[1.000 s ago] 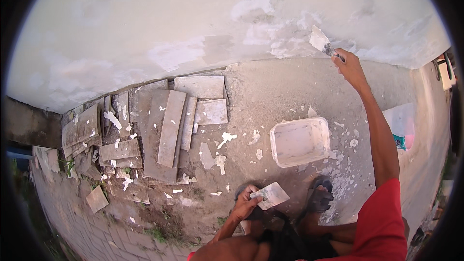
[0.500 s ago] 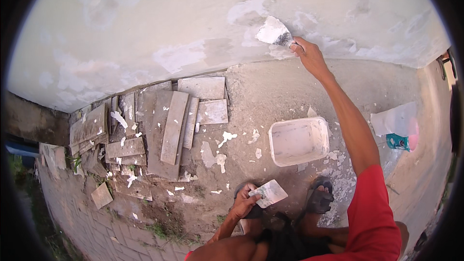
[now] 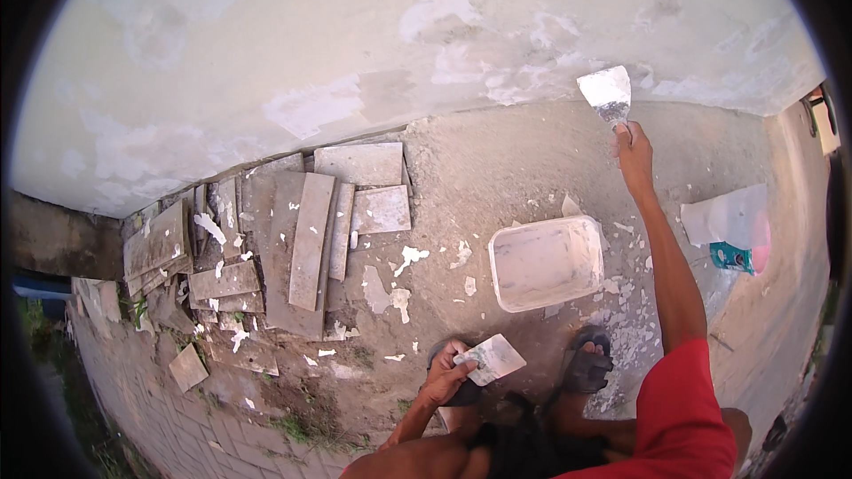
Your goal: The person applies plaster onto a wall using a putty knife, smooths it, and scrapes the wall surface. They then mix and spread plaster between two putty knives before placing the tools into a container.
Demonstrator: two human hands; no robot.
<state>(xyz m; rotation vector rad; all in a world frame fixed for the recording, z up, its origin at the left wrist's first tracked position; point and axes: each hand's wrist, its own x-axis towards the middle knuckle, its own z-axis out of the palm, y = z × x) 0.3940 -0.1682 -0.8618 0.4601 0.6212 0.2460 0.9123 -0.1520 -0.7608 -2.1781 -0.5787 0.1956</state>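
My right hand (image 3: 633,153) is stretched far forward, closed round the handle of a putty knife (image 3: 607,91). The knife's wide blade carries white paste and lies over the foot of the pale wall (image 3: 355,35), where white patches show; whether it touches the wall I cannot tell. Low in front of me, my left hand (image 3: 448,374) pinches a flat, roughly square scraper plate (image 3: 493,358), smeared grey and white. Between the two hands a white rectangular tub (image 3: 547,303) stands on the ground, its inside coated with pale residue.
Loose boards and tiles (image 3: 311,239) are heaped along the wall at left, with white flakes scattered about. A white, teal and pink plastic bag (image 3: 728,217) lies at right. My sandalled feet (image 3: 586,359) stand behind the tub. Paving bricks (image 3: 191,430) cover the lower left.
My right hand has swung to the right and slightly down with the putty knife, its blade turning more upright. My left hand and the plate have barely moved.
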